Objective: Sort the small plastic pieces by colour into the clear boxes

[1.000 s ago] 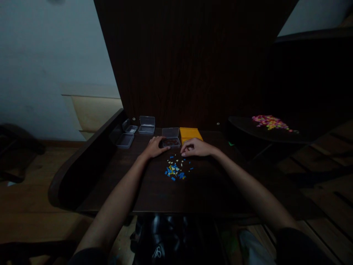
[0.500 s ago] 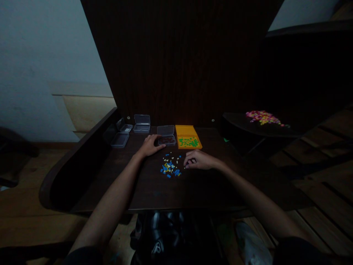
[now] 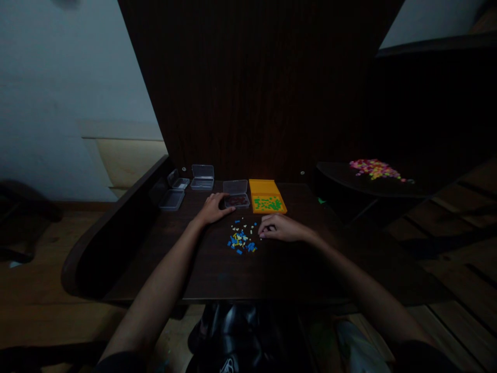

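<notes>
My left hand [image 3: 213,209] rests on the dark table with thumb and fingers apart, at the left edge of a clear plastic box [image 3: 242,205] whose lid is up. Dark brown pieces [image 3: 235,200] lie inside that box. Fingers curled together, my right hand [image 3: 282,228] is low over the table, just right of a loose pile of small blue, yellow and cream building bricks [image 3: 239,239]. Whatever its fingertips hold, if anything, is hidden. Behind it stands an open yellow box [image 3: 285,211] with small green pieces [image 3: 267,203] in it.
More clear open boxes stand at the back left: a larger one [image 3: 202,185], a small one [image 3: 180,183] and a shallow one [image 3: 172,200]. Pink and yellow bits [image 3: 376,169] are heaped on a side shelf [image 3: 337,173]. A raised wooden side [image 3: 112,228] bounds the table's left.
The view has shifted slightly, so everything appears a little lower and farther right. Both hands keep nearly the same places on the table.
</notes>
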